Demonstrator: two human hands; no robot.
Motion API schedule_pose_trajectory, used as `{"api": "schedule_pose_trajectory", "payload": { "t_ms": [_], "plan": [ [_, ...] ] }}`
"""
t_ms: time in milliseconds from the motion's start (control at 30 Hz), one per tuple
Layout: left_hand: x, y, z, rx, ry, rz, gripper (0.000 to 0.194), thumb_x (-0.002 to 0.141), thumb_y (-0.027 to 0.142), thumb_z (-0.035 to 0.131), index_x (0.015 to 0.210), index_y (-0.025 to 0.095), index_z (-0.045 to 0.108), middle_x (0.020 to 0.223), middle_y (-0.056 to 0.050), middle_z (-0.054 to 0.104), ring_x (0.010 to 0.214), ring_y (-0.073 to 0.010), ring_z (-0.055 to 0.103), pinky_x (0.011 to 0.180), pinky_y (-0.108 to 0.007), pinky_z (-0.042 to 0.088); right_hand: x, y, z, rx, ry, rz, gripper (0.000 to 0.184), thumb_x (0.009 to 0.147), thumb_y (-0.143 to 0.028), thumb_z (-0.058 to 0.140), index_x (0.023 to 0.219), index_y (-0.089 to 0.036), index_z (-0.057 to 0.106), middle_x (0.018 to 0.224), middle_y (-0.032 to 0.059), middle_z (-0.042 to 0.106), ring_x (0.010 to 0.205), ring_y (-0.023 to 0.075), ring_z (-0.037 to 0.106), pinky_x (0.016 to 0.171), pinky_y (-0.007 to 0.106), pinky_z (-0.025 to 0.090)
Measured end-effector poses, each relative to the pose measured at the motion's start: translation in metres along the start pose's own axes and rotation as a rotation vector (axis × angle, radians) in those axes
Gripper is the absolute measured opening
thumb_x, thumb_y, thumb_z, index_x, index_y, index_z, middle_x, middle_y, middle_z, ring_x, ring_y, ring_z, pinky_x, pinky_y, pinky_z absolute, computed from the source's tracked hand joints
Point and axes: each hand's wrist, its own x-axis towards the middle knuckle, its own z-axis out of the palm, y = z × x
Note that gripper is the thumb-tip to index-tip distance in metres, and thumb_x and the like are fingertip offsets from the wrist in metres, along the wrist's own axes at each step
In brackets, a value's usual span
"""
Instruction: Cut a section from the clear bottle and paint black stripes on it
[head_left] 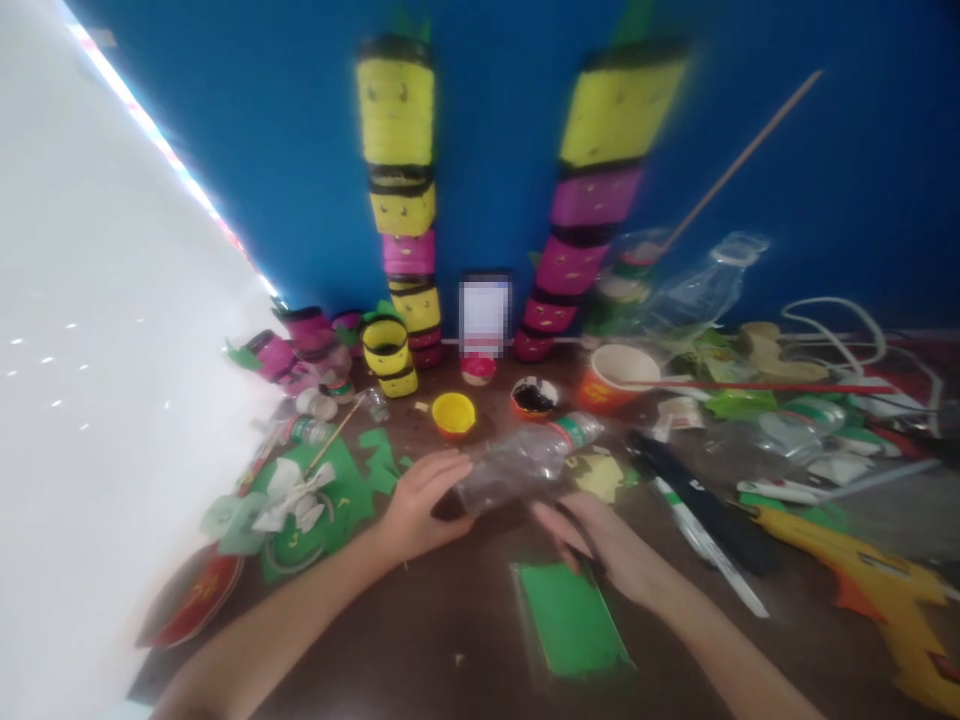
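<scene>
A clear plastic bottle (510,470) with a green-and-red label at its neck lies on its side over the middle of the table. My left hand (427,505) grips its left end, thumb below and fingers on top. My right hand (600,545) is closed around the dark handles of scissors (581,530). Their blades are blurred against the underside of the bottle, so I cannot tell whether they are cutting. Just below my right hand lies a packet of green sheets (574,615) in clear wrapping.
Paint cups, yellow (454,413) and black (534,398), stand behind the bottle near a paper cup (619,375). Painted bottle towers (409,210) rise at the wall. To the right lie a marker (712,550) and a yellow glue gun (862,570); green scraps (341,490) lie left.
</scene>
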Motion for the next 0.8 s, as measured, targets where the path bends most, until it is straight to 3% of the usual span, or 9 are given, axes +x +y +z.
{"api": "schedule_pose_trajectory", "payload": {
  "t_ms": [367,800],
  "plan": [
    [-0.002,-0.002,0.000,0.015,-0.021,0.008,0.062,0.070,0.020,0.070,0.129,0.022,0.048,0.116,-0.013,0.064,0.113,-0.0266,0.058,0.092,-0.045,0.052,0.006,0.028,0.005,0.046,0.044,0.038,0.058,0.071,-0.074,0.045,0.051,-0.021,0.036,0.041,-0.0051,0.038,0.041,0.0089,0.038,0.045,0.023,0.027],
    [0.000,-0.003,0.000,-0.025,-0.029,-0.029,0.061,0.068,0.021,0.072,0.125,0.021,0.051,0.117,-0.013,0.063,0.112,-0.0257,0.059,0.093,-0.044,0.051,0.003,0.031,0.002,0.035,0.055,0.000,0.060,0.071,-0.075,0.043,0.049,-0.021,0.033,0.041,-0.0053,0.034,0.041,0.0071,0.032,0.045,0.023,0.023]
  ]
}}
